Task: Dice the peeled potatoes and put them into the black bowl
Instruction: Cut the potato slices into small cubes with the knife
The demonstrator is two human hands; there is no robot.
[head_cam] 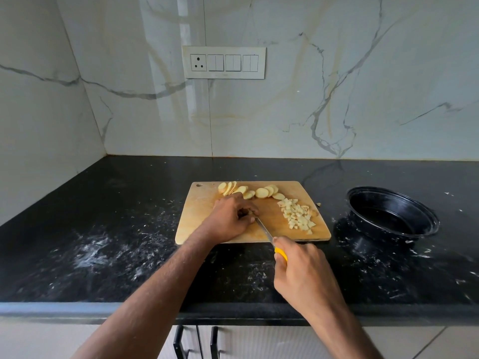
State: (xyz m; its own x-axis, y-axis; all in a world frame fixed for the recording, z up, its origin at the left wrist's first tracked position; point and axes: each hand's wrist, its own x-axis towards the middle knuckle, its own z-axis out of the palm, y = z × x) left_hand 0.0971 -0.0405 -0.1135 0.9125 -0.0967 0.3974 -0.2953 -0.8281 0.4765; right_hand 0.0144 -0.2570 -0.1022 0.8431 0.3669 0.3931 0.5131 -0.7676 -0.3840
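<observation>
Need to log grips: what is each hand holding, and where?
Right hand grips the knife by its yellow handle. Left hand curls over something on the cutting board; it's hidden.

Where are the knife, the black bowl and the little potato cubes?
knife (264, 230): head view, middle of the blade.
black bowl (429, 212): head view, right rim.
potato cubes (298, 216): head view, middle of the pile.

A pale wooden cutting board (197, 218), its matt face scuffed and worn, sits on a black stone countertop (129, 255) that is speckled and smeared with chalky white marks. Glossy marble-look wall panels (311, 99), grey-veined, throw back light behind a smooth white plastic switch plate (224, 62). The knife (269, 237) shows a bright metal blade and a shiny yellow plastic handle. The black bowl (394, 213) looks glossy, dusted white at the rim.
</observation>
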